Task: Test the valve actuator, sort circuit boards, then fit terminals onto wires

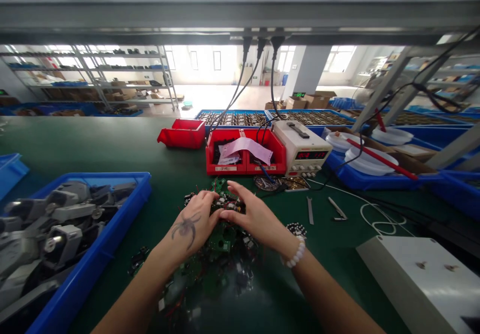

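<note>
A loose heap of green circuit boards [219, 241] with small parts and red and black wires lies on the table in front of me. My left hand [198, 216] rests against the heap's upper left, thumb and forefinger apart, the other fingertips partly hidden. From the right, my right hand [257, 216] cups the same boards, its forefinger stretched out and its thumb near my left thumb. Between both hands sit small boards with white connectors [227, 203]; no firm grip on any single one shows. A separate small dark part with wires [138, 260] lies left of my left forearm.
At left stands a blue bin [129, 214] of grey housings. Red bins [227, 169], one holding a pink paper slip [249, 148], stand ahead beside a power supply [302, 149]. A tweezer-like tool [310, 210], pen [337, 208], white cable [375, 219] and metal box [423, 279] lie right.
</note>
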Tool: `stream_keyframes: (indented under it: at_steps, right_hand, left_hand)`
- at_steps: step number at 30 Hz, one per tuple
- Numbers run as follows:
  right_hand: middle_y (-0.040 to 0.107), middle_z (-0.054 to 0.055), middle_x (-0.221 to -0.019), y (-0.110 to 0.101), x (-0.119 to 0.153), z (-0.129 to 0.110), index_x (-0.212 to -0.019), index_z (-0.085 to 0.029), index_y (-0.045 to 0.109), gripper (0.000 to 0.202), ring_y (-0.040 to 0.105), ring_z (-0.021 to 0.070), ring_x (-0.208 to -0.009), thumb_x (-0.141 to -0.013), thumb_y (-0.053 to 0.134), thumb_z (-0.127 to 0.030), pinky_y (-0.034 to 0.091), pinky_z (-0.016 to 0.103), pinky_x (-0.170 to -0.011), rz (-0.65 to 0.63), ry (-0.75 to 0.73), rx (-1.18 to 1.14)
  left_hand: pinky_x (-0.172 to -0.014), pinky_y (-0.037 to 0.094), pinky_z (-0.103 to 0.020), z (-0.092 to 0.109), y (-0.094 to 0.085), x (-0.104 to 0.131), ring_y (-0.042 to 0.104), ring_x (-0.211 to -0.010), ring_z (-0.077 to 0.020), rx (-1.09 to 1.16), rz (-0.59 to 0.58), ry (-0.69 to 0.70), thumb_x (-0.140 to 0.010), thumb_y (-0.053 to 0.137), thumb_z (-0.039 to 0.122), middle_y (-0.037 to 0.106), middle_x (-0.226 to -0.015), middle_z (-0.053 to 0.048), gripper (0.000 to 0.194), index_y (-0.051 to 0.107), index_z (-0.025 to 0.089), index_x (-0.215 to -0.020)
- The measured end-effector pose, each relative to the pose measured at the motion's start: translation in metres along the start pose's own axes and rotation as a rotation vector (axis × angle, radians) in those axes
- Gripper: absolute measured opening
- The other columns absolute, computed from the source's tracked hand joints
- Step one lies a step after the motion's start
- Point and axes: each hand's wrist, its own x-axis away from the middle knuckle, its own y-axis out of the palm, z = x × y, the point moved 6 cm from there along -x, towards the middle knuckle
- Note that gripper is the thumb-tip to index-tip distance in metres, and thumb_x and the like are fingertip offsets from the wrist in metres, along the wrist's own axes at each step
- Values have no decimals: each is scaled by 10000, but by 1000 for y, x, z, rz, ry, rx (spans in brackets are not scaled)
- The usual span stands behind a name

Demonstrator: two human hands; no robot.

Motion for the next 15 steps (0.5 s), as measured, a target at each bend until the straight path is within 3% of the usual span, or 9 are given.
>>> stream_keyframes:
  at_steps: [2, 6, 8, 11, 13, 15]
  right_hand:
    - [469, 157, -1433, 8, 3, -4, -1385, -155, 460, 716, 419, 262, -1339, -775, 730, -412, 338, 434, -1120, -105, -85, 56]
    - [449, 151, -1450, -9, 23, 9, -1399, -143, 461, 671, 386, 264, -1363, -877, 543, -558, 290, 460, -1146, 129, 15, 179]
    - [448, 165, -1447, -12, 38, 26, -1392, -119, 473, 692, 382, 290, -1362, -898, 459, -603, 294, 488, -1137, 183, 120, 250]
    - [452, 172, -1441, 0, 57, 51, -1397, -104, 471, 693, 411, 317, -1338, -907, 438, -594, 351, 494, -1098, 154, 217, 354]
    - [473, 180, -1420, 12, 63, 59, -1417, -98, 442, 680, 444, 325, -1307, -908, 475, -548, 376, 486, -1074, 176, 228, 415]
    - [473, 196, -1411, 24, 65, 59, -1432, -87, 418, 677, 446, 338, -1296, -907, 504, -507, 372, 487, -1068, 220, 226, 465]
  left_hand:
    - [-1026, 413, -469, -11, -4, 17, 524, -1204, -291, 3, 65, -39, -900, 447, 381, 572, -1265, -165, 432, 521, 109, -1227]
    - [-1081, 344, -558, -41, -4, 79, 367, -1369, -335, -94, 219, -172, -861, 449, 585, 373, -1494, -167, 685, 357, 193, -1415]
    - [-1073, 314, -623, -57, 9, 115, 322, -1394, -372, -208, 184, -223, -828, 480, 613, 278, -1558, -148, 745, 316, 251, -1457]
    - [-1062, 271, -680, -78, 37, 153, 220, -1427, -408, -332, 76, -253, -760, 555, 633, 216, -1583, -166, 853, 312, 239, -1476]
    - [-1064, 263, -683, -84, 50, 162, 192, -1434, -407, -360, 11, -242, -736, 582, 638, 203, -1584, -175, 894, 310, 225, -1481]
    - [-1066, 262, -679, -85, 54, 160, 202, -1433, -402, -365, 26, -228, -747, 575, 634, 212, -1579, -185, 889, 309, 209, -1481]
